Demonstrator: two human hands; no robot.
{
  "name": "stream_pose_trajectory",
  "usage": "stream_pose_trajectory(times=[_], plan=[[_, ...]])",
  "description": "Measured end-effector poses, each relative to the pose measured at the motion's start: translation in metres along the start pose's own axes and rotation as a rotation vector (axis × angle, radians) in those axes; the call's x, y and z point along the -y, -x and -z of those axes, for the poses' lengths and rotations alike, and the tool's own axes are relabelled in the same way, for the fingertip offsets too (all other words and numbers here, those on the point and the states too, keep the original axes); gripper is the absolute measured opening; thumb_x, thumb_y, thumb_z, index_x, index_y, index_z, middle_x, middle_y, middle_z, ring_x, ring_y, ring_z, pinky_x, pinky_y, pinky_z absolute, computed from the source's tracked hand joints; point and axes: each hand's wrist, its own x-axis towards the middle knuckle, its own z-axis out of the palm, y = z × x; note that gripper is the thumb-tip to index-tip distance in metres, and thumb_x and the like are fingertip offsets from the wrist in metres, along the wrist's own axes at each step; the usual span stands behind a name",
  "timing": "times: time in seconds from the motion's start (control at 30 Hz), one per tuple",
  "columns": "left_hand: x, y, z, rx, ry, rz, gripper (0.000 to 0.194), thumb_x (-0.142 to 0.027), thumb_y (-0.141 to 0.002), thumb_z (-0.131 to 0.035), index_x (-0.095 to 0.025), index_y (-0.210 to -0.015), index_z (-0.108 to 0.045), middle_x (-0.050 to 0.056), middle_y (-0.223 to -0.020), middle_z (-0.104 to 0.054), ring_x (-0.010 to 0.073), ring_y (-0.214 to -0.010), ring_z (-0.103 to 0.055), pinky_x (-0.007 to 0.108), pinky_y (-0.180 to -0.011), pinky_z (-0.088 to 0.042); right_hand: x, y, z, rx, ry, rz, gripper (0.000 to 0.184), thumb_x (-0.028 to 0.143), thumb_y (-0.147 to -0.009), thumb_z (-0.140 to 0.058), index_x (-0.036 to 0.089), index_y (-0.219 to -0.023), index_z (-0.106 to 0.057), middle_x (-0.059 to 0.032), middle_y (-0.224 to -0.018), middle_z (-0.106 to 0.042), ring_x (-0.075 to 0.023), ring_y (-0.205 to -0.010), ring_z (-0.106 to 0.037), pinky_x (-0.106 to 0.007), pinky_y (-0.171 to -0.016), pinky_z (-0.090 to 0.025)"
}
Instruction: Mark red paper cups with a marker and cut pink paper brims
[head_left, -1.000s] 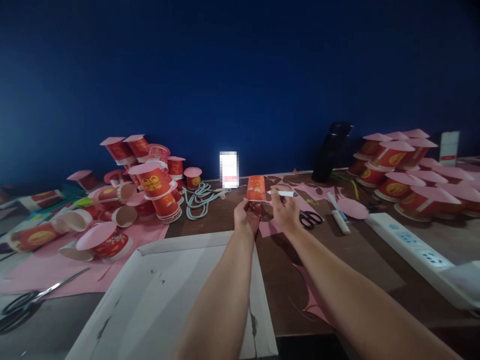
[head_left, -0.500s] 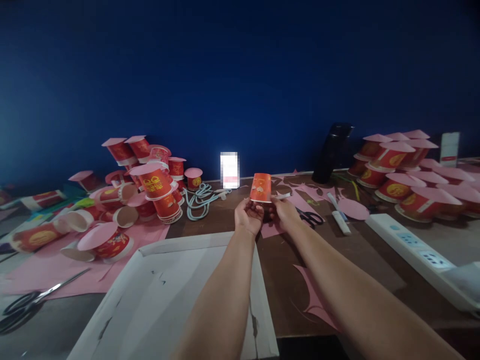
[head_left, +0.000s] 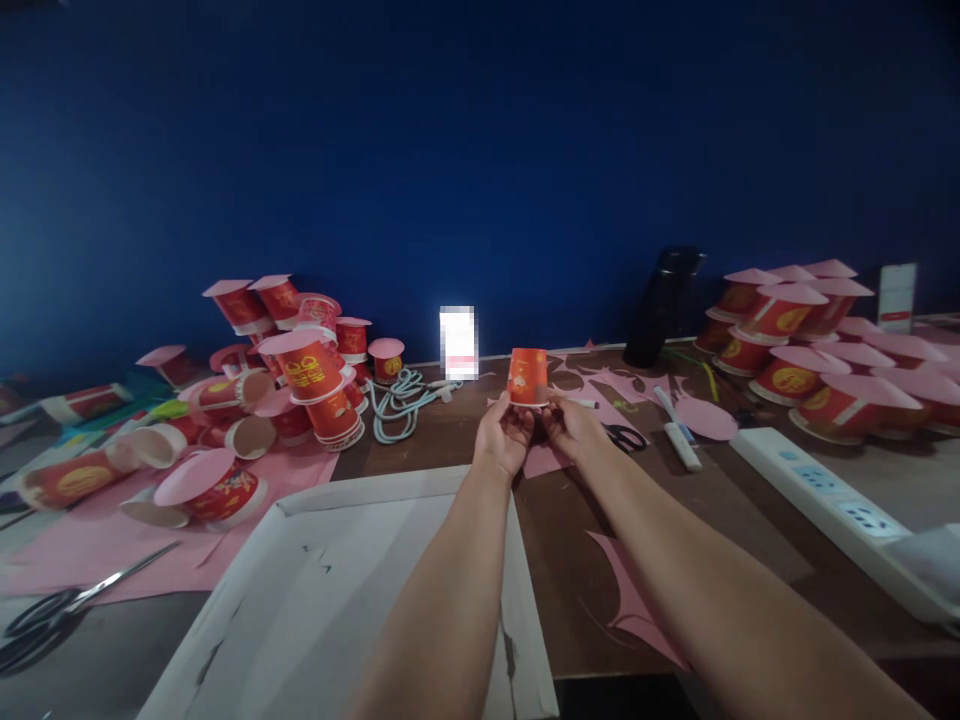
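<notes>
A red paper cup [head_left: 528, 378] with gold print is held upside down above the brown table, its white rim at the bottom. My left hand [head_left: 505, 437] grips the rim from the left, and my right hand [head_left: 574, 428] grips it from the right. Fingers of both hands curl under the cup, so the opening is hidden. Beneath and just behind my right hand lie pink paper [head_left: 546, 460] and black-handled scissors [head_left: 625, 437]. A white shallow box [head_left: 360, 560] lies under my left forearm.
Red cups with pink paper discs are piled at left [head_left: 304, 365] and right [head_left: 795, 310]. Nearby are a coiled cable [head_left: 397, 405], a black bottle [head_left: 664, 305], a glue stick [head_left: 682, 447], a power strip [head_left: 817, 500] and larger scissors [head_left: 71, 600]. Pink paper scraps [head_left: 634, 605] lie near the front edge.
The cup has tilted slightly and shifted a little right, with both hands still on its rim. My left hand has moved slightly right, closer to my right hand.
</notes>
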Motion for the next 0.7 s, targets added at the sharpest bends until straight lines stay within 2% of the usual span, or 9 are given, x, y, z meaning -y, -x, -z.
stream_pose_trajectory(times=[0.13, 0.23, 0.33, 0.43, 0.5, 0.6, 0.63, 0.7], plan=[[0.005, 0.002, -0.001, 0.042, -0.082, 0.006, 0.005, -0.005, -0.077, -0.061, -0.01, -0.075, -0.061, 0.004, -0.067, -0.061, 0.0088, -0.06, -0.06, 0.019, -0.062, -0.054, 0.003, 0.0, -0.002, -0.042, -0.055, -0.023, 0.013, 0.01, -0.072, -0.057, 0.02, -0.064, -0.054, 0.0054, -0.05, -0.052, -0.0067, -0.043, -0.051, -0.015, -0.049, -0.052], [0.008, 0.002, 0.0, 0.077, -0.107, -0.015, 0.007, -0.003, -0.075, -0.062, -0.01, -0.076, -0.061, 0.004, -0.069, -0.062, 0.0088, -0.062, -0.061, 0.019, -0.063, -0.054, 0.003, 0.001, -0.004, -0.056, -0.055, -0.008, 0.009, 0.011, -0.071, -0.058, 0.02, -0.071, -0.058, 0.0051, -0.053, -0.055, -0.0076, -0.044, -0.052, -0.017, -0.049, -0.052], [0.008, 0.0, 0.002, 0.066, -0.107, -0.047, 0.009, -0.003, -0.075, -0.062, -0.011, -0.072, -0.06, 0.003, -0.068, -0.061, 0.0081, -0.061, -0.061, 0.018, -0.062, -0.054, 0.0, 0.003, -0.004, -0.1, -0.019, 0.011, 0.009, 0.016, -0.071, -0.06, 0.02, -0.08, -0.061, 0.0045, -0.055, -0.057, -0.0092, -0.046, -0.053, -0.02, -0.049, -0.053], [0.008, -0.003, 0.003, 0.03, -0.096, -0.072, 0.009, -0.003, -0.076, -0.06, -0.01, -0.071, -0.06, 0.002, -0.067, -0.061, 0.0075, -0.061, -0.061, 0.018, -0.062, -0.054, -0.003, 0.003, -0.001, -0.184, 0.069, 0.076, 0.021, 0.027, -0.075, -0.06, 0.021, -0.094, -0.062, 0.0018, -0.068, -0.062, -0.0105, -0.052, -0.055, -0.022, -0.049, -0.052], [0.008, -0.006, 0.005, 0.004, -0.083, -0.087, 0.009, -0.003, -0.077, -0.06, -0.01, -0.072, -0.06, 0.003, -0.068, -0.061, 0.0075, -0.061, -0.061, 0.018, -0.062, -0.053, -0.001, 0.005, 0.001, -0.249, 0.222, 0.266, 0.029, 0.035, -0.078, -0.056, 0.021, -0.104, -0.061, -0.0005, -0.081, -0.066, -0.0124, -0.065, -0.06, -0.025, -0.059, -0.053], [0.008, -0.009, 0.006, -0.011, -0.063, -0.103, 0.009, -0.003, -0.078, -0.058, -0.011, -0.072, -0.059, 0.003, -0.068, -0.061, 0.0078, -0.059, -0.06, 0.018, -0.06, -0.053, 0.005, 0.014, 0.0, -0.299, 0.495, 0.691, 0.032, 0.04, -0.085, -0.049, 0.021, -0.106, -0.063, -0.0051, -0.101, -0.066, -0.0172, -0.096, -0.06, -0.034, -0.086, -0.049], [0.008, -0.009, 0.006, -0.009, -0.057, -0.102, 0.01, -0.004, -0.079, -0.057, -0.011, -0.072, -0.059, 0.003, -0.068, -0.061, 0.0077, -0.059, -0.06, 0.018, -0.06, -0.052, 0.007, 0.019, -0.002, -0.276, 0.563, 0.799, 0.031, 0.04, -0.087, -0.048, 0.021, -0.105, -0.064, -0.0062, -0.105, -0.066, -0.0184, -0.101, -0.058, -0.036, -0.091, -0.046], [0.008, -0.01, 0.007, 0.0, -0.051, -0.093, 0.011, -0.003, -0.079, -0.057, -0.011, -0.071, -0.059, 0.003, -0.067, -0.061, 0.0073, -0.058, -0.059, 0.018, -0.061, -0.052, 0.011, 0.028, -0.006, -0.181, 0.673, 0.937, 0.028, 0.036, -0.09, -0.045, 0.02, -0.102, -0.064, -0.0074, -0.103, -0.066, -0.0194, -0.099, -0.058, -0.038, -0.093, -0.044]])
